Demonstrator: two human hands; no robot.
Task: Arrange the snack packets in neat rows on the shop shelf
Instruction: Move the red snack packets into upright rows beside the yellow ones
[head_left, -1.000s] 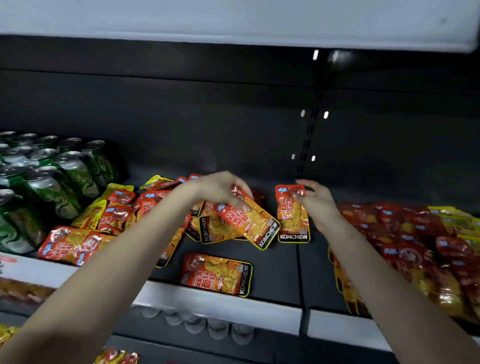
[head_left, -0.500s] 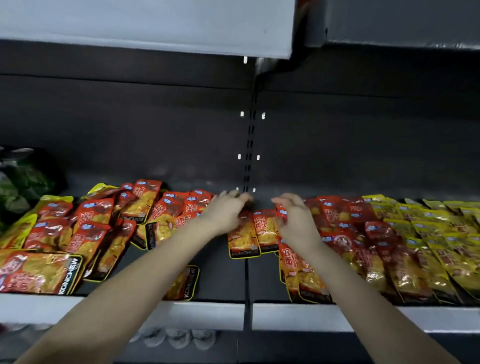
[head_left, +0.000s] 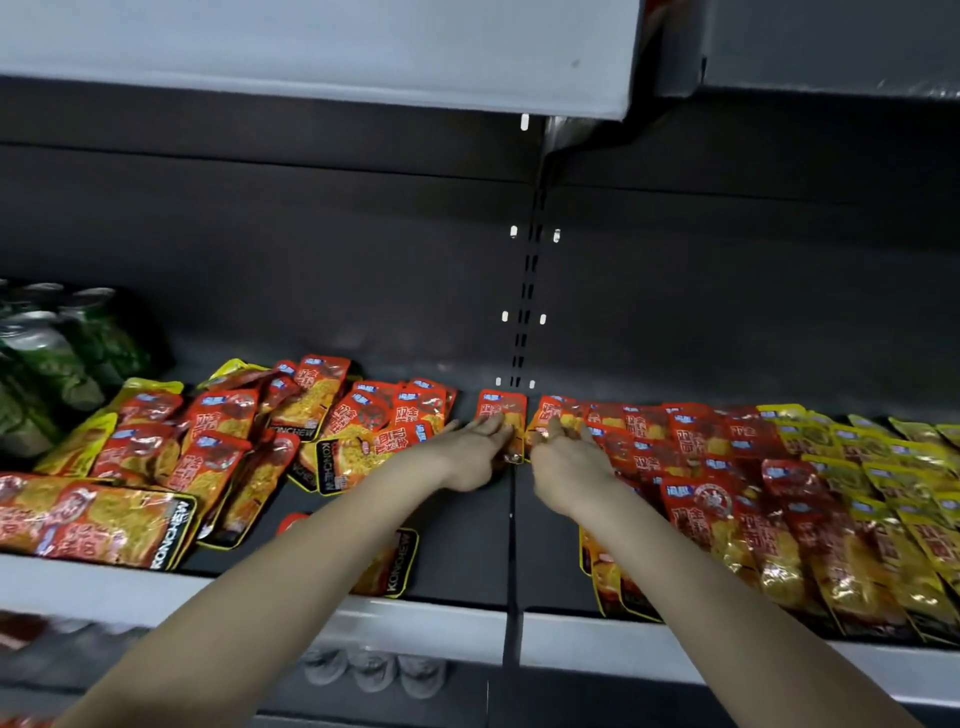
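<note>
Red and orange snack packets lie on a dark shop shelf (head_left: 467, 561). My left hand (head_left: 470, 449) lies flat, fingers straight, on one red packet (head_left: 501, 410) at the shelf's middle seam. My right hand (head_left: 563, 462) rests with fingers stretched on the neighbouring red packet (head_left: 550, 410) just right of the seam. A jumbled pile of red packets (head_left: 234, 441) spreads to the left. Overlapping rows of red packets (head_left: 727, 467) run to the right. One packet (head_left: 387, 566) lies alone near the front edge, partly hidden by my left forearm.
Yellow packets (head_left: 883, 478) fill the far right of the shelf. Green drink cans (head_left: 47, 358) stand at the far left. A white price rail (head_left: 415, 629) runs along the front edge, and an upper shelf (head_left: 311, 52) overhangs.
Both hands carried packets rightward and laid them at the seam beside the right-hand rows. The fingers now lie flatter on them. The view shifted right, then slightly back left.
</note>
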